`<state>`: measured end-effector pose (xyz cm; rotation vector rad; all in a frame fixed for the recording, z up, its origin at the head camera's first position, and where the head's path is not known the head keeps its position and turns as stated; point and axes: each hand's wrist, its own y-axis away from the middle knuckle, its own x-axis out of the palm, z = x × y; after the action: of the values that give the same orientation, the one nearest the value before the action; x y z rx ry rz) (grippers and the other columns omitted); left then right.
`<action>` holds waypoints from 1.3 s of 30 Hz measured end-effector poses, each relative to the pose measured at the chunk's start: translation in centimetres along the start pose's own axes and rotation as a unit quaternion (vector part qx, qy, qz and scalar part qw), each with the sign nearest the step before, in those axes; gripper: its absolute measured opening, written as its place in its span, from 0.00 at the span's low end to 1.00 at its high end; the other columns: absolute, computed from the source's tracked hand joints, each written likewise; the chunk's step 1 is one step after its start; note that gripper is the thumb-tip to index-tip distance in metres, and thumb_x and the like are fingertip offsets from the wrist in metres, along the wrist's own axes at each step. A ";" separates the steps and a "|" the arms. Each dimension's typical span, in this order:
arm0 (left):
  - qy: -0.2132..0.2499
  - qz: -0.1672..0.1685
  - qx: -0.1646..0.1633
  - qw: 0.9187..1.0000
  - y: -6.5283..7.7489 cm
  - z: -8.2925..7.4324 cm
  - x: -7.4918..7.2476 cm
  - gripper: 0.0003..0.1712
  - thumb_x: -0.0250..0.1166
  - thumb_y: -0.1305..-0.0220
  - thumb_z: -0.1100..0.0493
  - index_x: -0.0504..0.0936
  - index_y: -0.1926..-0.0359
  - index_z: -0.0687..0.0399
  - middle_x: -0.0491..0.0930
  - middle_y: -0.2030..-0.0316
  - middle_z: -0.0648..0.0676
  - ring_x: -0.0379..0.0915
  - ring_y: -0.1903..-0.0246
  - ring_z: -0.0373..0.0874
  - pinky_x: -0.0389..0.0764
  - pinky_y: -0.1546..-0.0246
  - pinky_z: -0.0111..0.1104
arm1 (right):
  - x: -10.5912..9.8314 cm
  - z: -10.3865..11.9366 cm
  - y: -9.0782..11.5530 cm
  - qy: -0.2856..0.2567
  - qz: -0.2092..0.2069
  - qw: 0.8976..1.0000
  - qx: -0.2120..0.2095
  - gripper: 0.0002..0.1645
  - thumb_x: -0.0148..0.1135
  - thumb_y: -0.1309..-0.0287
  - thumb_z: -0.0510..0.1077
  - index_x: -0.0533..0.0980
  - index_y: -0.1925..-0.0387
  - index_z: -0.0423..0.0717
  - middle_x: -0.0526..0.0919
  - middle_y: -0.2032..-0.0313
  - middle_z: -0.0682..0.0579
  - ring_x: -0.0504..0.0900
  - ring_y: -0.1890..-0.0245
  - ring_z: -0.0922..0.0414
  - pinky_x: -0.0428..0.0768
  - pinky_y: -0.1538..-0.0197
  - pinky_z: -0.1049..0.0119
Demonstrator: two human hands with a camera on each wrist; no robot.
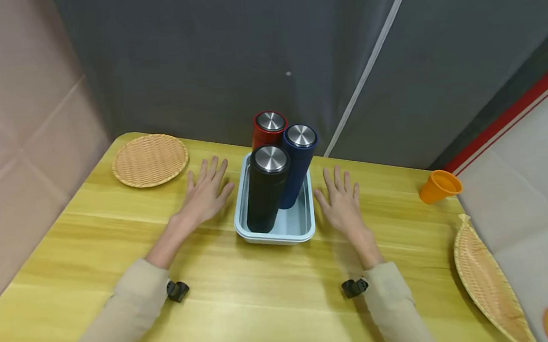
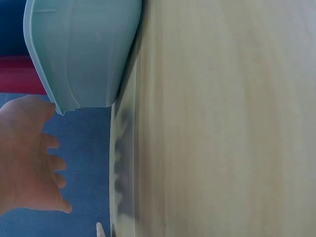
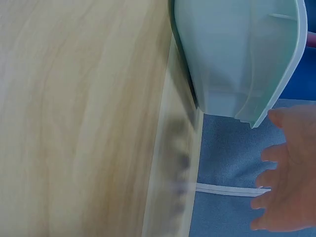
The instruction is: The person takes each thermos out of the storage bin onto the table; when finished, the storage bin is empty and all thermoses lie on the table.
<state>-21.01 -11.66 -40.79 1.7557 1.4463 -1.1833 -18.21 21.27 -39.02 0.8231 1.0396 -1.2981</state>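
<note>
A light blue plastic tub stands on the table and holds a black thermos bottle, a dark blue thermos bottle and a red thermos bottle, all with silver-topped lids. The red one is partly hidden behind the other two. Just left of the tub, my left hand hovers with fingers spread and holds nothing. My right hand is on the tub's other side, fingers extended, also holding nothing. In the wrist views, each thumb is near the tub's rim; whether it touches, I cannot tell.
A round woven tray lies at the back left of the wooden table. At the right are an orange cup, tilted, and a woven basket by the wall. A grey curtain hangs behind the table.
</note>
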 end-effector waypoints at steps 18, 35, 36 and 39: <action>0.239 0.016 0.027 0.970 -1.9 -2.7 0.2 0.32 0.54 0.27 0.52 0.60 0.29 0.60 0.68 0.37 0.65 0.72 0.44 0.59 0.74 0.46 0.47 | -1.5 -0.7 0.0 -0.161 -0.012 0.985 -0.064 0.42 0.50 0.29 0.55 0.47 0.25 0.42 0.43 0.26 0.41 0.40 0.28 0.40 0.42 0.30 0.42; 0.406 0.043 -0.062 0.911 -1.3 -3.3 -0.3 0.33 0.57 0.33 0.69 0.59 0.29 0.64 0.70 0.62 0.61 0.71 0.78 0.39 0.82 0.71 0.41 | -2.2 4.8 -2.0 -0.384 -0.008 0.917 -0.107 0.52 0.70 0.45 0.37 0.49 0.27 0.40 0.63 0.34 0.40 0.65 0.36 0.45 0.67 0.37 0.50; 0.412 0.045 -0.066 0.908 -1.4 -3.4 -0.4 0.33 0.57 0.33 0.69 0.59 0.29 0.64 0.69 0.62 0.60 0.71 0.78 0.39 0.82 0.72 0.39 | -2.5 5.2 -1.8 -0.386 -0.010 0.917 -0.104 0.51 0.70 0.45 0.36 0.50 0.28 0.39 0.64 0.34 0.38 0.66 0.37 0.44 0.67 0.37 0.48; 0.425 0.052 -0.075 0.901 -1.4 -3.5 -0.5 0.33 0.56 0.32 0.69 0.58 0.29 0.63 0.69 0.62 0.60 0.70 0.79 0.39 0.81 0.73 0.37 | -3.4 6.3 -1.3 -0.389 -0.025 0.915 -0.100 0.48 0.69 0.46 0.33 0.52 0.30 0.33 0.66 0.37 0.34 0.68 0.39 0.40 0.68 0.39 0.45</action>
<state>-21.38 -8.54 -38.67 2.3239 1.7959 -0.1896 -18.47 16.50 -33.55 0.0783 0.5297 -1.3585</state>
